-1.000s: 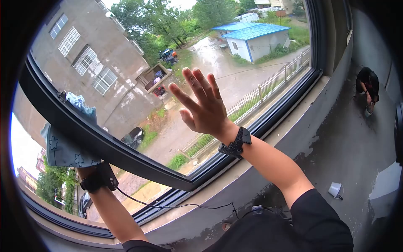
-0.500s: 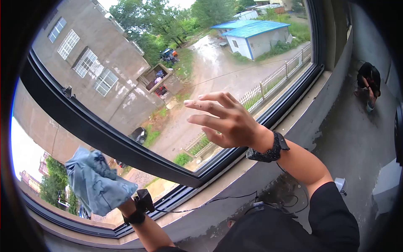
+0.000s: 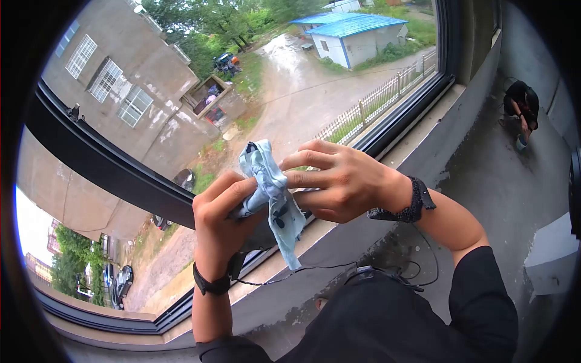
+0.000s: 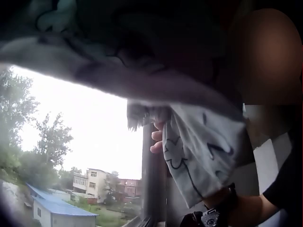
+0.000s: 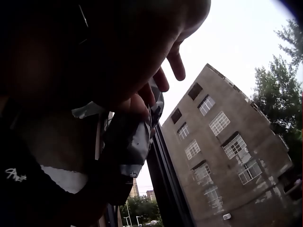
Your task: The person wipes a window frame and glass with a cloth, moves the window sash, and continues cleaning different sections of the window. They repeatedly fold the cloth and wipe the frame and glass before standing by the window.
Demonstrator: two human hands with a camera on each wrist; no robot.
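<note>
While the left hand point(image 3: 221, 221) and right hand point(image 3: 342, 181) pinch the blue cloth point(image 3: 273, 192), a dark window frame point(image 3: 109, 166) crosses behind them.

Window glass point(image 3: 290, 91) blocks the far side; its dark frame bar point(image 3: 109, 175) crosses just behind the left hand point(image 3: 221, 212) and right hand point(image 3: 342, 181), cloth point(image 3: 269, 187) filling the gap between them. Above the sill point(image 3: 417, 142), the near side is free.
</note>
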